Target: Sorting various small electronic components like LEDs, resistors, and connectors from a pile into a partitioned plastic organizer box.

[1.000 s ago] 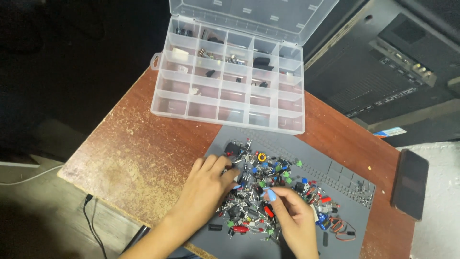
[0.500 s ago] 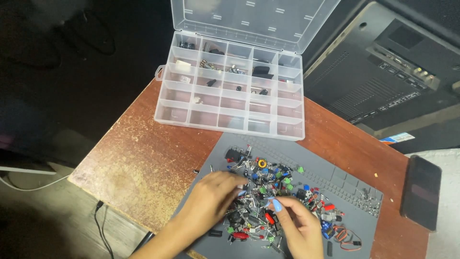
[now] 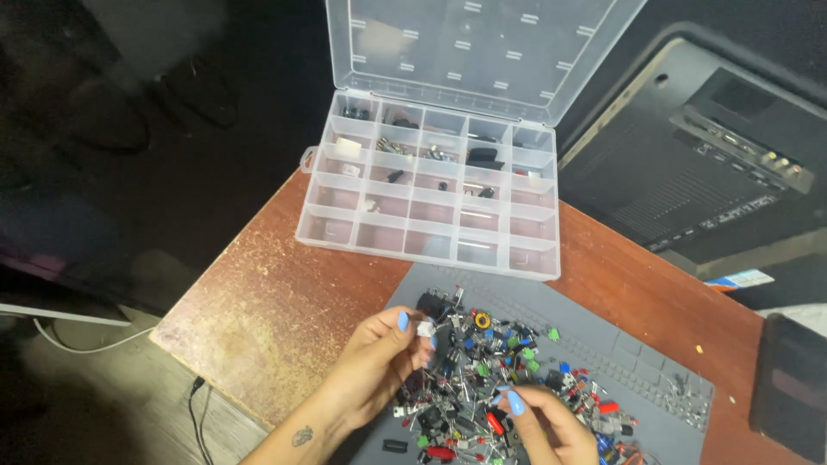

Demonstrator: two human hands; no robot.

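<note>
My left hand (image 3: pixel 372 366) is raised a little above the grey mat (image 3: pixel 603 327) and pinches a small white component (image 3: pixel 425 328) between thumb and fingertips. My right hand (image 3: pixel 551 422) rests on the heap of small electronic parts (image 3: pixel 500 370), fingers curled into it; whether it holds one I cannot tell. The parts are black, green, blue and red, with thin metal leads. Beyond the mat stands a clear plastic organizer box (image 3: pixel 431 202) with its lid (image 3: pixel 474 47) open upward; a few back compartments hold small dark parts.
The worn reddish-brown table (image 3: pixel 276 301) ends at the left and front edges. A large black device (image 3: pixel 706 181) lies at the back right. A dark flat object (image 3: pixel 788 383) sits at the right edge. Cables (image 3: pixel 198 405) run on the floor at the left.
My left hand has lifted off the heap with a small white part pinched in its fingers. The view has tilted down and shifted, bringing the box lower in frame.
</note>
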